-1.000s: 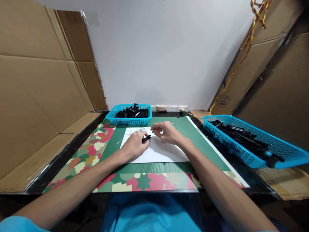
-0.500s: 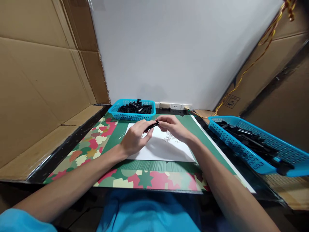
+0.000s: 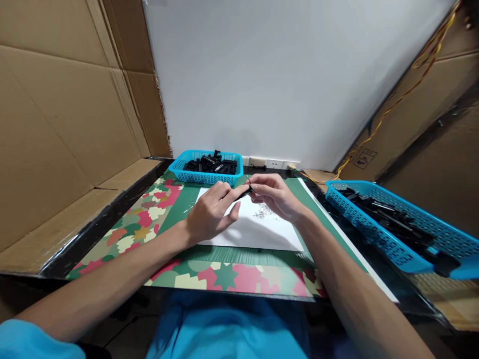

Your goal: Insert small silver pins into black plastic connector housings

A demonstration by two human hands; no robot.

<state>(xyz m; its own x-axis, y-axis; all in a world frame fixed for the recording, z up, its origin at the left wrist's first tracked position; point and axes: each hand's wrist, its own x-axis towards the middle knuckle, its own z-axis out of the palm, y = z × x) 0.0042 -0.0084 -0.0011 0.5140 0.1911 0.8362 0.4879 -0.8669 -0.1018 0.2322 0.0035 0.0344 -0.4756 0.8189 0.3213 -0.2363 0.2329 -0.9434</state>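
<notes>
Above the white paper, my left hand [image 3: 211, 212] is closed round a small black plastic part [image 3: 245, 192], its index finger along the top and its thumb standing off below. At the far end of that part, my right hand [image 3: 277, 197] pinches with thumb and fingertips. A thin rod-like piece [image 3: 248, 179] sticks up from the right fingertips; its kind is too small to make out. The two hands meet at the part's tip, where the fingers hide the contact. Beneath the right hand, a scatter of tiny metal pieces [image 3: 264, 211] lies on the white paper [image 3: 247, 234].
A blue basket [image 3: 205, 178] of black plastic parts stands at the back left. Another long blue basket [image 3: 385, 239], also holding black parts, is at the right. Cardboard walls [image 3: 67, 99] flank the table, and sockets [image 3: 275, 163] with a yellow cable line the back.
My left thumb has moved away from the black part, and the left index finger reaches further along it. Both hands have shifted slightly to the right in view.
</notes>
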